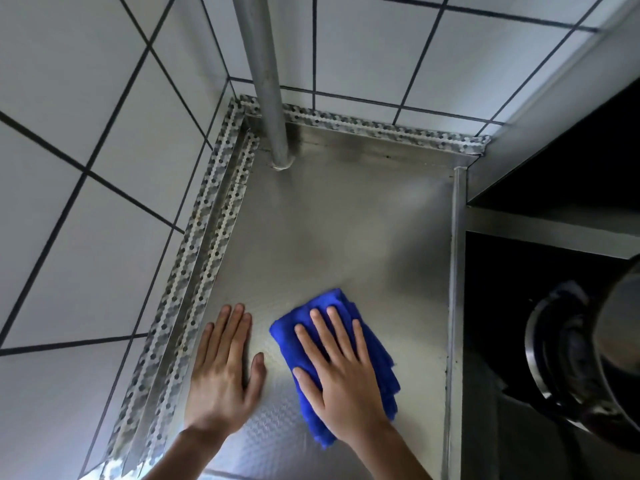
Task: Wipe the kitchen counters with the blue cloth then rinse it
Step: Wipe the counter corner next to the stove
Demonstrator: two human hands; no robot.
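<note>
The step in hand is the wiping of the counter (346, 220), not yet the rinsing, because no sink and no tap are in view. The cloth (377, 362) is blue and folded, and it lies flat on the steel counter in the near part, a little right of the middle. The right hand (341, 372) rests on top of the cloth with the palm down; its fingers (341, 332) are straight and a little spread, they press the cloth and do not pinch it. The left hand (223, 368) lies flat on the bare counter just beside the cloth, apart from it, with the fingers straight and close together and the thumb held out to the side; I judge that it only supports the body. The far part of the counter, around the pipe (266, 81) in the corner and along the patterned strip (204, 244) under the wall tiles, looks to me not yet covered. So the next move calls, in my judgement, for a push of the cloth forward toward that corner with even pressure, around the foot of the pipe, and then along the raised edge beside the stove (561, 344) on the right
</note>
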